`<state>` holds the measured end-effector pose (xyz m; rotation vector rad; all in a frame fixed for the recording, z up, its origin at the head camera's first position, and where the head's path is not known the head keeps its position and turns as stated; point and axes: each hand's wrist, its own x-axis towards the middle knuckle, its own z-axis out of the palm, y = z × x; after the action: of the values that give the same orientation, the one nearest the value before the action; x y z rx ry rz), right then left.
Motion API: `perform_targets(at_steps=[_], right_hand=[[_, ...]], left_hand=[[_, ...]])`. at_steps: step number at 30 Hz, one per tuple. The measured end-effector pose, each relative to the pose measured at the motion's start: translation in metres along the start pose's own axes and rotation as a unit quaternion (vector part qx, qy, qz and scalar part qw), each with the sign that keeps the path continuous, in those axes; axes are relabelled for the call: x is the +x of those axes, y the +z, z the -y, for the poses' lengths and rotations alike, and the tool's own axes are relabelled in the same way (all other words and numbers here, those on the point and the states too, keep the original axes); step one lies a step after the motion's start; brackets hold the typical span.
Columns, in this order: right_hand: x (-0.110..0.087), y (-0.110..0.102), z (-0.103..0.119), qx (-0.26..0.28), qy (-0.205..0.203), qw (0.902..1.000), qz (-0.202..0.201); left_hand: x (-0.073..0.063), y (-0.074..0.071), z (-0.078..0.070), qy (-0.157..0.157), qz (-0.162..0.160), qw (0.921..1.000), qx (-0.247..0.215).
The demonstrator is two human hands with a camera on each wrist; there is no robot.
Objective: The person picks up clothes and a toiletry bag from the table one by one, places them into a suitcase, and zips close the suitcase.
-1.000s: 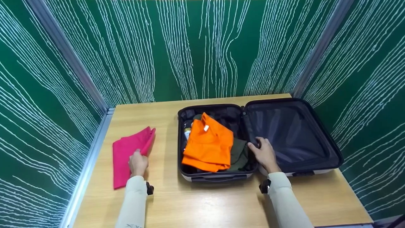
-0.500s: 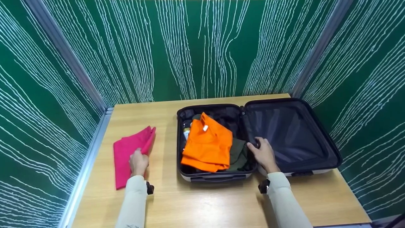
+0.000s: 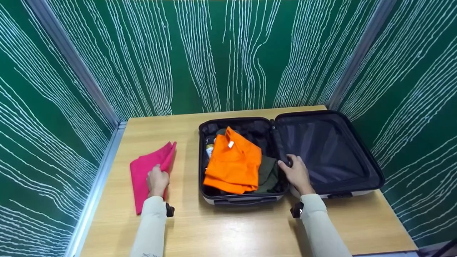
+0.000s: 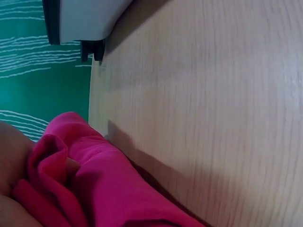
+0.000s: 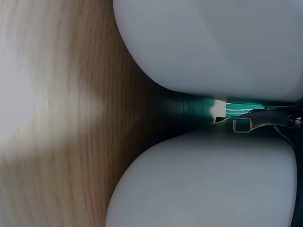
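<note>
In the head view, my left hand [image 3: 157, 181] grips a folded pink cloth [image 3: 142, 169] on the left of the table. The left wrist view has the cloth [image 4: 109, 184] bunched between thumb and fingers [image 4: 12, 156], its exact kind unclear. An open suitcase [image 3: 244, 201] lies to the right, its lid [image 3: 321, 153] folded out flat. Inside are a folded orange garment [image 3: 234, 162] with a white tag and a dark green cloth [image 3: 267, 175] partly under it. My right hand [image 3: 298, 175] rests at the inner rim between the halves, thumb and forefinger apart; the right wrist view does not show it.
A bottle-like item [image 3: 209, 149] with a white and gold label shows beside the orange garment, mostly covered. Green walls [image 3: 192, 53] with white lines enclose the wooden table [image 3: 228, 232] at the back and sides. A buckled strap [image 5: 251, 124] bridges the suitcase shells.
The pink cloth's left edge and lower corner have shifted to the right with the left hand's small move. The right hand and suitcase look the same.
</note>
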<state>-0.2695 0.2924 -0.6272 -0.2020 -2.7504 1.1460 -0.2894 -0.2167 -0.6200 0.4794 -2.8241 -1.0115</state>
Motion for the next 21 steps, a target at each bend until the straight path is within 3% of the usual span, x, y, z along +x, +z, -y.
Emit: perform_targets(at_steps=[21], right_hand=[[0.001, 0.001, -0.001, 0.001, 0.006, 0.9999, 0.009]], left_hand=[[0.003, -0.008, -0.017, -0.002, -0.005, 0.9998, -0.017]])
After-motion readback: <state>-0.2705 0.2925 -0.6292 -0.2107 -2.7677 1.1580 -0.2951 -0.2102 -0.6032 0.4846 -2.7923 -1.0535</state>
